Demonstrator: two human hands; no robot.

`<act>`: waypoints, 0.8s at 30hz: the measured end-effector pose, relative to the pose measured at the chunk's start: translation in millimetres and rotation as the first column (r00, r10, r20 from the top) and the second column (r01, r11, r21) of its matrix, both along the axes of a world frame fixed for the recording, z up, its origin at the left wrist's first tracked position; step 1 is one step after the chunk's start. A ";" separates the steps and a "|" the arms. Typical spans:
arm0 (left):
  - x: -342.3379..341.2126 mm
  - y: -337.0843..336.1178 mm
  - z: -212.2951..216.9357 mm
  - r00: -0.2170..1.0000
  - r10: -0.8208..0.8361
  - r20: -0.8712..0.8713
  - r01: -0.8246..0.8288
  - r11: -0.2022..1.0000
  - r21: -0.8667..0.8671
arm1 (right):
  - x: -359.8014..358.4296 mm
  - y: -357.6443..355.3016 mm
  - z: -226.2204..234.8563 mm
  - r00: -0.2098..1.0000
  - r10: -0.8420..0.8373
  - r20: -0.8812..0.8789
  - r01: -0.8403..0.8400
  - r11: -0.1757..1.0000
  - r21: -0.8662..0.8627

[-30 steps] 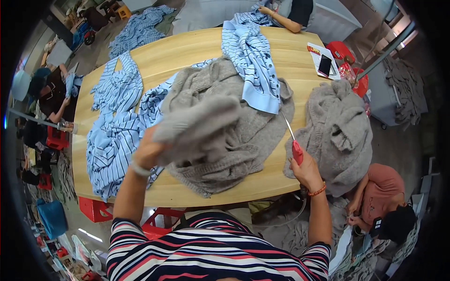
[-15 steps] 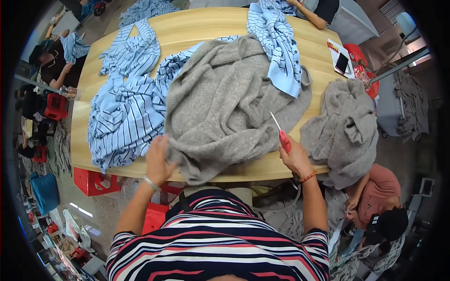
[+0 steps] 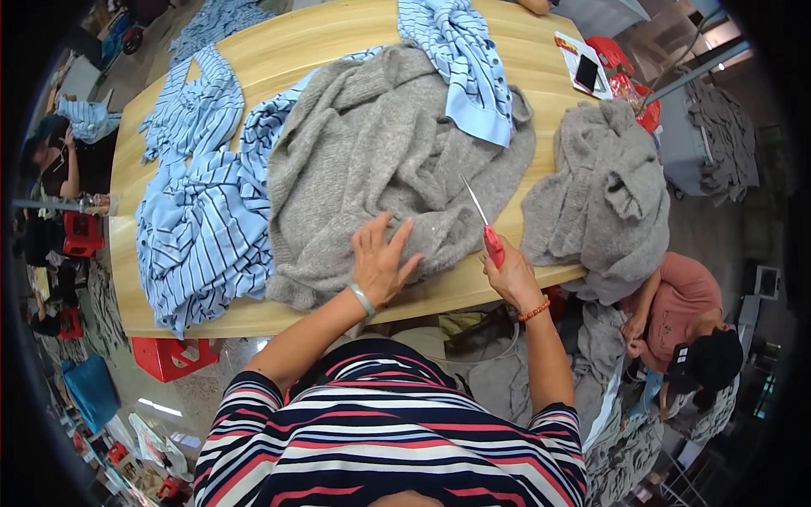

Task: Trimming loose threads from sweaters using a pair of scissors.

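Note:
A grey knitted garment (image 3: pixel 355 152) lies in a loose heap in the middle of the table, with thick folds. My left hand (image 3: pixel 382 258) rests on the near part of this heap, fingers spread and holding nothing. At the heap's near right edge, my right hand (image 3: pixel 513 277) is closed round red-handled scissors (image 3: pixel 492 242). Their slim silver blades point away from me, over the grey knit. Across the heap's far right side lies a blue striped garment (image 3: pixel 477 93) with dark buttons.
More blue striped garments (image 3: pixel 203 228) cover the table's left side. Another grey knit (image 3: pixel 604 186) hangs over the right edge of the wooden table (image 3: pixel 321 25). A phone (image 3: pixel 585 74) lies at the far right. A co-worker (image 3: pixel 684 304) sits at the near right, a red stool (image 3: pixel 173 359) at the near left.
My left hand has moved right, from the heap's left corner onto its near middle. My right hand still holds the scissors. The whole view has shifted slightly.

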State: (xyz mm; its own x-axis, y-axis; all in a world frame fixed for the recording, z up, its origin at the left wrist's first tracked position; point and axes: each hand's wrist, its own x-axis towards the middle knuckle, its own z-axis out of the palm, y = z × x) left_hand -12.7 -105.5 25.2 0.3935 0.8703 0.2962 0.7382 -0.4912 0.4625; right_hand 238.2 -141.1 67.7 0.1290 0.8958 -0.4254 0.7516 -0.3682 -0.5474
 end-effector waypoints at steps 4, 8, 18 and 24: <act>36.0 30.1 4.1 0.994 -0.105 -0.004 0.103 0.980 -0.169 | 6.0 -18.0 14.4 1.000 -0.005 -0.008 0.005 1.000 0.008; 41.7 41.4 -39.6 0.990 -0.140 -0.006 0.126 0.910 -0.395 | 5.7 -39.2 43.9 0.984 0.138 0.110 -0.135 0.990 -0.032; 40.1 42.3 -43.1 0.960 -0.025 0.279 0.187 0.797 -0.574 | -4.0 -58.4 64.3 0.957 0.279 0.076 -0.265 0.951 -0.161; 41.5 44.4 -34.0 0.953 -0.018 0.302 0.206 0.771 -0.603 | 5.0 -58.7 59.8 0.943 0.333 0.014 -0.325 0.928 -0.180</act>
State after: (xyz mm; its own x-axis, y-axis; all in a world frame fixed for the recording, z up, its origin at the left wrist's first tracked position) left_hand 28.8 -61.1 -8.8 0.4883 0.8524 -0.1872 0.4995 -0.0971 0.8608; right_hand 243.2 -199.8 127.5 -0.1388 0.8041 -0.5780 0.8682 -0.1820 -0.4616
